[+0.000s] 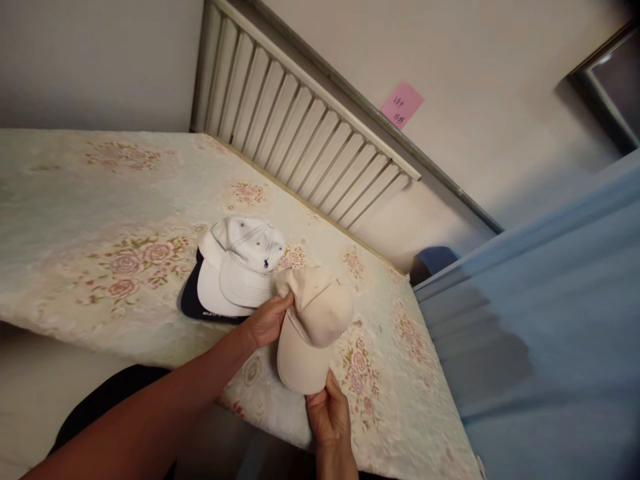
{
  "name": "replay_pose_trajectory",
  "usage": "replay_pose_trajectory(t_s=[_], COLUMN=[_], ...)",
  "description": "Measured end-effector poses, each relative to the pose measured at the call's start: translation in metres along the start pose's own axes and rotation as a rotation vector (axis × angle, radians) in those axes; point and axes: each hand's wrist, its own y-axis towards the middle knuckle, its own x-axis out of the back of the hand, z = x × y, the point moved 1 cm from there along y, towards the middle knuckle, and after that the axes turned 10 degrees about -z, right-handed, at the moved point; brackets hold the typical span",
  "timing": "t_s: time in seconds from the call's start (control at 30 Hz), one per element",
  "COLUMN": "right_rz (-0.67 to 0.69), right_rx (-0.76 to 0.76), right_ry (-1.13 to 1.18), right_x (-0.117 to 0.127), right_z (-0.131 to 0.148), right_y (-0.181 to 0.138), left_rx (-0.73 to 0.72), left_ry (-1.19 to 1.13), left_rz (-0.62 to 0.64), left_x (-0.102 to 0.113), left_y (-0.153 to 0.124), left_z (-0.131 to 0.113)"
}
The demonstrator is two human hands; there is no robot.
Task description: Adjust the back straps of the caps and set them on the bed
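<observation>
Both my hands hold a beige baseball cap [320, 313], tilted with its brim toward me. My left hand [269, 320] grips the cap's left side where crown and brim meet, the thumb on top. At the tip of the brim, my right hand [330, 410] pinches the edge between thumb and fingers. Just left of it lies a stack of caps: a white cap [253, 247] with a small dark horse-rider logo sits uppermost, another white brim [213, 283] shows under it, and a navy brim [193, 293] with white lettering is at the bottom.
A floral cloth [165, 200] covers the table beneath the caps. Along the far edge runs a pale radiator [295, 127], with a pink note [403, 103] on the wall above. To the right hangs a blue curtain [540, 320]; a dark blue object [435, 260] sits near its far end.
</observation>
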Motion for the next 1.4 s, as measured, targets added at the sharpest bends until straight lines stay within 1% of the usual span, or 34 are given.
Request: replay_pose_trajectory(t_s=[0.23, 0.43, 0.63, 0.83, 0.9, 1.0, 1.17, 1.27, 1.4], right_rz=[0.04, 0.035, -0.021, -0.086, -0.083, -0.064, -0.103, -0.114, -0.168], right_rx=[-0.002, 0.022, -0.03, -0.011, -0.009, 0.011, 0.065, 0.089, 0.125], right_ry=[-0.011, -0.069, 0.004, 0.036, 0.025, -0.012, -0.07, -0.083, -0.101], right_x=[-0.003, 0.006, 0.02, 0.03, 0.033, 0.039, 0.048, 0.052, 0.059], right_z=[0.003, 0.009, 0.019, 0.026, 0.029, 0.033, 0.045, 0.053, 0.059], right_y=[-0.003, -0.002, -0.002, -0.001, 0.0, 0.002, 0.004, 0.004, 0.006], left_rx=[-0.012, -0.052, -0.05, -0.057, -0.062, -0.036, 0.003, 0.023, 0.031], left_ry=[-0.051, -0.072, -0.044, -0.075, -0.097, -0.11, -0.107, -0.09, -0.049], left_rz=[-0.028, -0.029, -0.016, -0.056, -0.058, -0.043, -0.006, 0.015, 0.052], left_x=[-0.001, 0.001, 0.002, -0.002, -0.002, -0.001, 0.003, 0.001, -0.004], left_y=[0.0, 0.001, 0.002, 0.001, 0.0, 0.001, 0.0, -0.002, -0.006], left_z=[-0.006, -0.011, -0.01, -0.013, -0.013, -0.011, -0.008, -0.008, -0.01])
